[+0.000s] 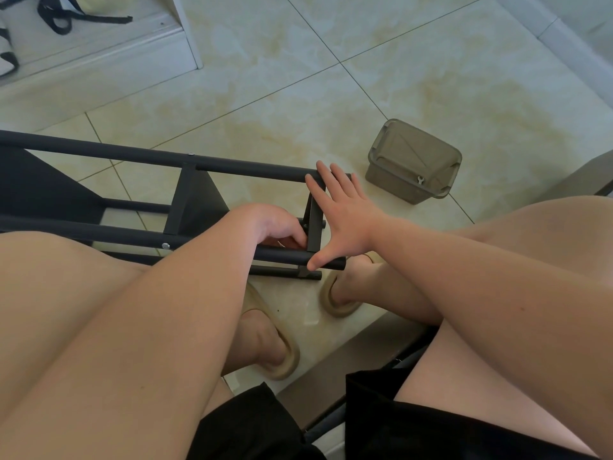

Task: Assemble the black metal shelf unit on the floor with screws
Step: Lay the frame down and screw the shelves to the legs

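Operator: Nearest my lens, bare thighs (66,310) and black shorts (431,433) fill the lower frame. The person is seated, both forearms stretched forward between the knees.

Desk: Hands?

Operator: The right hand (345,217) is spread wide and flat. Its straight fingers lie across the far tube, and the thumb tip is on the end of the near tube. The left hand (282,227) has its fingers curled in against the end crosspiece, just beside the right palm. That spot is in shadow, so I cannot tell whether they pinch anything.

Desk: Location of the work piece?

Operator: The black shelf unit (232,167) lies on its side on the tiled floor (331,94), running from the hands off the left edge. I note one silver screw (166,246) in the near tube and another in the far tube.

Desk: Surroundings?

Operator: Beige slippers (288,356) are on both feet, near the frame's end. A grey-brown plastic box (413,154) stands right of the hands, apart from the frame, with a small spanner (420,180) in it. Black straps (66,21) lie at far upper left.
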Tool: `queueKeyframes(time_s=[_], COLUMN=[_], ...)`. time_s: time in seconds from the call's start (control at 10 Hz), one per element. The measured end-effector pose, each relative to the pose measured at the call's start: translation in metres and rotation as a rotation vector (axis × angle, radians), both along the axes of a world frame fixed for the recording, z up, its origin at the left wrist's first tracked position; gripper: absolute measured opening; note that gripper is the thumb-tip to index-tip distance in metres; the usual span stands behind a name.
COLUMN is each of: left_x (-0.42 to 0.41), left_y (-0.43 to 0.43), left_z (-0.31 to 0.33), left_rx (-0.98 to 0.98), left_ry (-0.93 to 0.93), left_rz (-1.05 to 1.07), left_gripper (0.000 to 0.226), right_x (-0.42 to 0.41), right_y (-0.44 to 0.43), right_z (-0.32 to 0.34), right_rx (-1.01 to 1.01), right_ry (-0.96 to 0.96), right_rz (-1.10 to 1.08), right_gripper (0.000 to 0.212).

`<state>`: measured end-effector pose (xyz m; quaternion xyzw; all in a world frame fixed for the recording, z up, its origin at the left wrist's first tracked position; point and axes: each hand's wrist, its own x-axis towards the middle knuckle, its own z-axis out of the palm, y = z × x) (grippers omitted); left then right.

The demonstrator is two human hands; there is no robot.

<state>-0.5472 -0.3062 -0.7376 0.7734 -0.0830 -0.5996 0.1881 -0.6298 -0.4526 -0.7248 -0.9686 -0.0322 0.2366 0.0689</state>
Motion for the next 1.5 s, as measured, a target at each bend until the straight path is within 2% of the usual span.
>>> queueKeyframes(time_s=[0.3, 0.8, 1.0, 1.2, 1.3, 1.4, 1.5], left_x=[0.003, 0.006, 0.007, 0.007, 0.008, 0.009, 0.008], left_y=[0.004, 0.004, 0.005, 0.003, 0.004, 0.005, 0.005], left_z=[-0.009, -0.015, -0.017, -0.024, -0.024, -0.024, -0.019], left_rx=[-0.032, -0.015, -0.024, -0.022, -0.024, -0.02, -0.028], left_ry=[0.108, 0.086, 0.108, 0.049, 0.088, 0.093, 0.112], left_rz=[0.02, 0.001, -0.001, -0.037, -0.035, -0.019, -0.024], left_gripper=[0.013, 0.009, 0.014, 0.024, 0.016, 0.02, 0.015], right_x=[0.0, 0.0, -0.001, -0.001, -0.001, -0.001, -0.001], right_y=[0.0, 0.001, 0.001, 0.002, 0.002, 0.002, 0.003], right_z=[-0.001, 0.001, 0.0, 0.002, 0.003, 0.003, 0.003], right_rx=[-0.004, -0.006, -0.004, 0.002, 0.003, 0.002, 0.0], right_ry=[-0.003, -0.004, -0.004, 0.0, 0.003, 0.007, 0.006], right_rz=[0.003, 0.003, 0.002, 0.0, 0.0, 0.0, 0.001], right_gripper=[0.155, 0.154, 0.154, 0.154, 0.154, 0.154, 0.154])
